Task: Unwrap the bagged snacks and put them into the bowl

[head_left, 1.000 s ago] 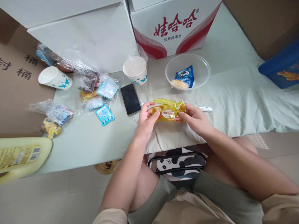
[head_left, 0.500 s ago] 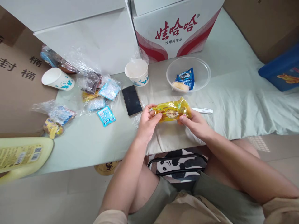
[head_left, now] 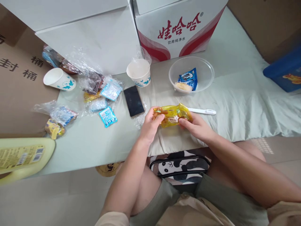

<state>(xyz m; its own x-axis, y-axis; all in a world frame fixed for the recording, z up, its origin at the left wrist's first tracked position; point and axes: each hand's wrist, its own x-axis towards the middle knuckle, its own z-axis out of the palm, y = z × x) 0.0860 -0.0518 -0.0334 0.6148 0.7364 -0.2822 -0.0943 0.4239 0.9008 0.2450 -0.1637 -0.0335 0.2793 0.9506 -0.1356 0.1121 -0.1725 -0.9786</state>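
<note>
Left hand (head_left: 150, 123) and right hand (head_left: 197, 126) pinch yellow packet (head_left: 172, 118) at opposite ends, likely steadying it; white tool (head_left: 205, 111) just beyond right hand.

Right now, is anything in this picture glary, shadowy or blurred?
Head view: small glints on the yellow wrapper and clear bags; head view: a bright latticed patch on the floor; head view: the wrapper's small print is unreadable, while the box shows crisp red lettering.
</note>
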